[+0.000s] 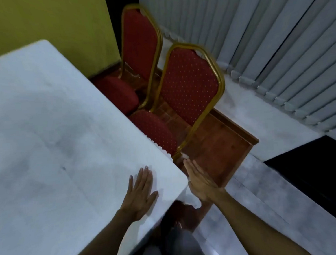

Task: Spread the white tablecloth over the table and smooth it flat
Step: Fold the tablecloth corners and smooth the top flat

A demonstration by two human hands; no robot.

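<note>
The white tablecloth (58, 131) lies over the table and fills the left half of the head view, with faint creases across it. My left hand (141, 191) rests flat, palm down, fingers together, on the cloth near the table's near right corner. My right hand (199, 181) is held flat and edge-on just off that corner, against the hanging side of the cloth. Neither hand grips anything. The table itself is hidden under the cloth.
Two red padded chairs with gold frames (190, 88) (139, 46) stand along the table's right side. Behind them are a yellow wall (45, 23) and grey vertical blinds (275, 47). A brown wooden floor section (217, 150) and pale tiles (261, 210) lie to the right.
</note>
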